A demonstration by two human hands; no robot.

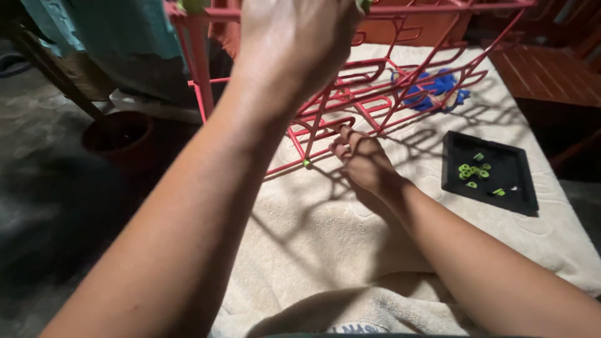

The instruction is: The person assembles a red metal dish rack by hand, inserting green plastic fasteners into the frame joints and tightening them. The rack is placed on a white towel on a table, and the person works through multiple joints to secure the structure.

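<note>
Head camera, looking down along two bare forearms over a cream towel spread on a flat surface.

The left hand is raised close to the lens, back toward the camera, at the top rail of a pink wire rack. Its fingers curl over the rail out of sight, so whether they grip it cannot be told; a bit of green shows at the frame edge beside the knuckles.

The right hand rests low on the towel, fingers bunched and pressed against the rack's lower wire loops. It seems to pinch a wire, though shadow makes this uncertain. A small green cap sits on a rack foot just left of this hand.

The rack stands on the towel, tilted, its bars throwing striped shadows. Behind it lies a blue bundle.

To the right, well apart from the hands, a black square tray holds several small green rings.

At left, on the dark floor, sits a round brown pot.
</note>
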